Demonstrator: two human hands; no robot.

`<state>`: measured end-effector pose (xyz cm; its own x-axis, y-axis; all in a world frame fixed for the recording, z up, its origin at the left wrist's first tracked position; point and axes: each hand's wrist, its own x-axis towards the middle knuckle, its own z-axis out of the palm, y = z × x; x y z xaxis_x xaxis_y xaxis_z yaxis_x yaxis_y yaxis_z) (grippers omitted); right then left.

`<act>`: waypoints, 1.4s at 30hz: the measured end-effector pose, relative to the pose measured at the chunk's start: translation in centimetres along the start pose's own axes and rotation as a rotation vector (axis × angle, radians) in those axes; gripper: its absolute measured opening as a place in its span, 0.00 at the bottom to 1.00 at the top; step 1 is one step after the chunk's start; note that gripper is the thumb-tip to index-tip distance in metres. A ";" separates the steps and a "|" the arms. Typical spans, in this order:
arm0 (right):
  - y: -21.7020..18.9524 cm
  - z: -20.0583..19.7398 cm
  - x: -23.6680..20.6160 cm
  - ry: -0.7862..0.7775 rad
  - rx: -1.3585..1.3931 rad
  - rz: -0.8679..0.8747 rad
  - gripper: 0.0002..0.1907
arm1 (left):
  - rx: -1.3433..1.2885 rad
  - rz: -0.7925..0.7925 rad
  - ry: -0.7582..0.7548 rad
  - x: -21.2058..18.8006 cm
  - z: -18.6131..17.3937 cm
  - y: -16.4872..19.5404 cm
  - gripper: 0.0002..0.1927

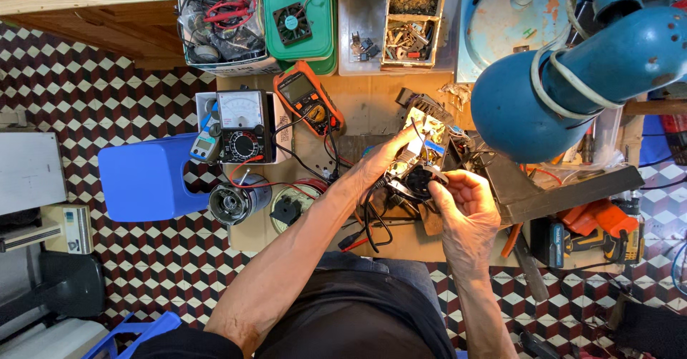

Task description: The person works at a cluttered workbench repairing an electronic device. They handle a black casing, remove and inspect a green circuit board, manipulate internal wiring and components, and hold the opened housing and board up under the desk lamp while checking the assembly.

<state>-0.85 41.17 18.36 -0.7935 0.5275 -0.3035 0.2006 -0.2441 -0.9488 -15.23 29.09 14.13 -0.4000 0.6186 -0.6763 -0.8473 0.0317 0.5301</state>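
**Both hands on a small circuit assembly, mid-bench**

Currently the left hand (386,160) and right hand (465,205) are close together, both clamped on the same circuit assembly (422,151), held just above the wooden workbench (372,105). Left fingers wrap its left edge, thumb up along the side. Right hand grips from below and right, fingers curled at the small black fan (418,180) on the lower end. Black leads (372,223) hang from the assembly down toward the person's lap; a red lead tip lies beside them.

Around it:
- Orange digital multimeter (308,98) lies left of the assembly, tilted, probe wires trailing toward the hands.
- Analog meter (242,124) with a white dial face sits further left, a small blue-grey tester (204,144) touching its left side.
- Small electric motor (232,203) lies at the front-left bench edge, a round reel (297,205) just beside it.
- Blue plastic stool (147,180) stands on the checkered floor (93,94), left of the bench.
- Blue lamp head (529,94) hangs over the right side, blocking part of the bench.
- Back row: clear bin of tangled wires (218,19), green lidded box (300,15) with a second small fan on top, tray of metal parts (411,22).
- Orange-black cordless drill (594,234) lies at far right, well apart from the hands.
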 end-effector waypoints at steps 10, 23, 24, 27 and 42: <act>-0.5 0.0 0.3 0.062 0.098 0.080 0.15 | 0.055 -0.039 0.061 -0.3 0.3 0.1 0.41; -3.9 -0.7 0.0 0.068 0.350 0.173 0.13 | 0.186 -0.005 0.075 -0.4 -0.8 -0.3 0.44; -4.1 -0.7 0.1 0.052 0.343 0.180 0.14 | 0.222 -0.006 0.100 -0.4 -0.9 -0.4 0.43; -4.4 -0.7 0.2 -0.004 0.315 0.183 0.17 | 0.114 0.061 0.029 -0.7 -1.4 -0.8 0.40; -5.2 -0.1 -1.3 -0.179 -0.156 0.007 0.24 | -0.328 0.073 -0.170 -0.2 -3.3 -2.7 0.20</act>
<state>-0.80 41.88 23.65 -0.8780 0.3705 -0.3031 0.2820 -0.1115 -0.9529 -14.01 26.27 11.12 -0.4232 0.7324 -0.5333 -0.8965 -0.2533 0.3636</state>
